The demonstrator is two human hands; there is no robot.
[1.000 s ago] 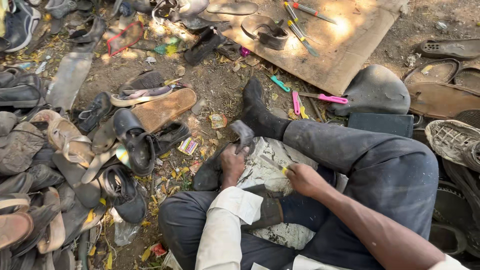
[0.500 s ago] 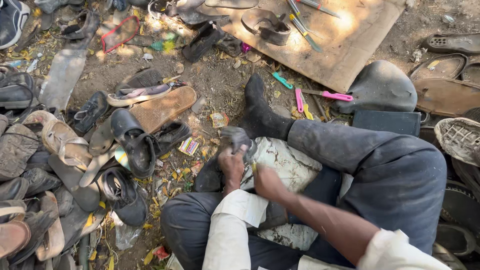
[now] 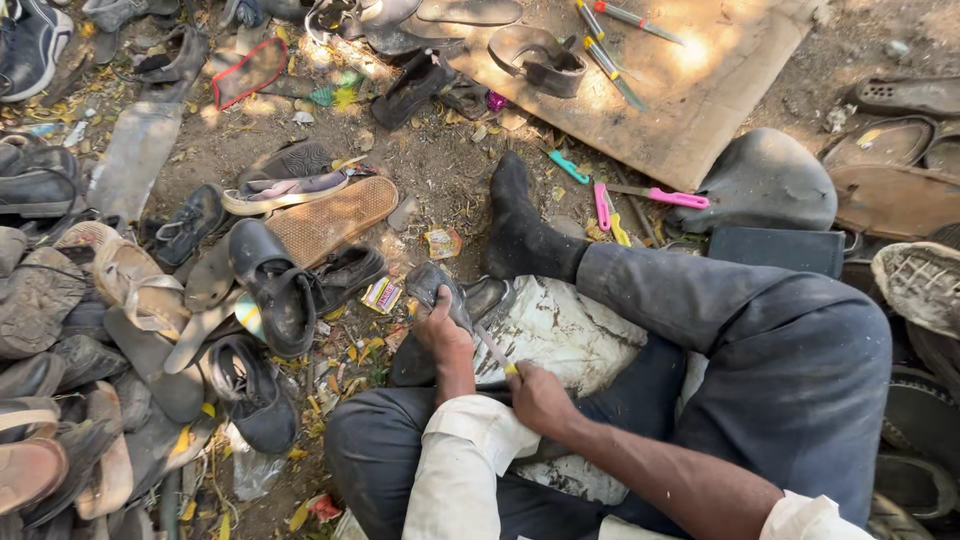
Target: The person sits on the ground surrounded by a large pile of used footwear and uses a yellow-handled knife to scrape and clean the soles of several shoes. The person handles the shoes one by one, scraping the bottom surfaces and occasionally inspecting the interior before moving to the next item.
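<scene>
I sit on the ground with my legs in dark trousers crossed and a dirty white cloth [image 3: 560, 330] spread over my lap. My left hand [image 3: 445, 335] grips a dark grey shoe sole [image 3: 437, 285] and holds it against the cloth. My right hand [image 3: 540, 397] is closed around a thin tool with a yellow handle [image 3: 498, 355], whose blade points up at the sole. My foot in a black sock [image 3: 520, 230] rests on the dirt just beyond the cloth.
Worn shoes, sandals and loose soles [image 3: 150, 300] are heaped on the left. A wooden board [image 3: 690, 90] with tools and a shoe lies ahead. Pink-handled and teal tools [image 3: 650, 195] lie beside a black iron last [image 3: 765, 185]. More soles [image 3: 900, 190] sit at the right.
My right hand has drawn back toward my body with the tool. My left hand has stayed on the sole. The view has shifted slightly.
</scene>
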